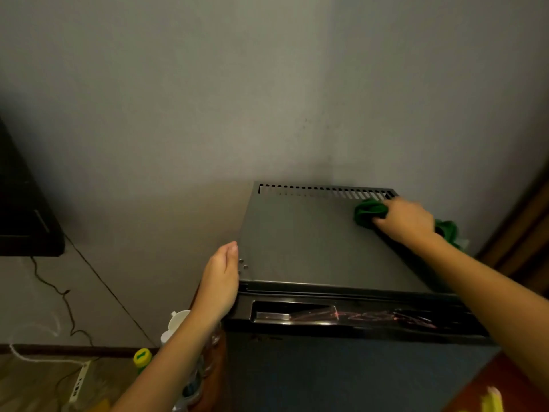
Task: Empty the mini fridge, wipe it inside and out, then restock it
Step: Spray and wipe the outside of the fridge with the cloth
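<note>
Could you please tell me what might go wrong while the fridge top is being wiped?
The green cloth in the right hand sits by the vent slots; it could snag or push dirt in. The bottles crowded beside the mini fridge might get knocked over.

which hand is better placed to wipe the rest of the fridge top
Right. The right hand grips the green cloth on the mini fridge top; the left hand holds nothing, beside its left edge.
</note>
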`<act>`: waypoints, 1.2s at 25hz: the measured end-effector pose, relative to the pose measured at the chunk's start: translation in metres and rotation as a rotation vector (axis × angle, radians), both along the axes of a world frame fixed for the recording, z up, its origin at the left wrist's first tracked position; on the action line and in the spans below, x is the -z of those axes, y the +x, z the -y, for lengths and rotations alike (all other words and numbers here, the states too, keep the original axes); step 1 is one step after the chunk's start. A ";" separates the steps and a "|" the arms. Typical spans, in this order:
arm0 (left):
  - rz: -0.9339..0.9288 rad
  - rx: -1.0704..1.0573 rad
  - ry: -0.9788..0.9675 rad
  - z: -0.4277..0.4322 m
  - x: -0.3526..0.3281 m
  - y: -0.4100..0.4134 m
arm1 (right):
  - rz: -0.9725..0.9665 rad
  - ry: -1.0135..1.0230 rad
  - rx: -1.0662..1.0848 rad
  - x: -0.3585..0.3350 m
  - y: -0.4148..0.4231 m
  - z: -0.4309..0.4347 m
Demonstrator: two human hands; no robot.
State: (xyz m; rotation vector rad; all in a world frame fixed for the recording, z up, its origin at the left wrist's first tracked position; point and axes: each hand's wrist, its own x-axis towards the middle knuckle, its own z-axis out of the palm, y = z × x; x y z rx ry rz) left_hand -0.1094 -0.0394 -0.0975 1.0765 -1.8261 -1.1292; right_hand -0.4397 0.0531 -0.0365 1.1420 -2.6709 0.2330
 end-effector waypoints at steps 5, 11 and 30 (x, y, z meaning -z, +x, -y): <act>-0.109 -0.004 0.068 -0.004 -0.002 0.000 | 0.032 0.071 0.264 -0.001 0.027 0.006; -0.225 -0.150 0.084 0.001 -0.001 0.001 | -0.016 0.027 -0.434 0.010 0.244 0.054; -0.275 -0.097 -0.128 -0.009 -0.013 -0.002 | -0.058 0.025 -0.529 0.009 0.256 0.042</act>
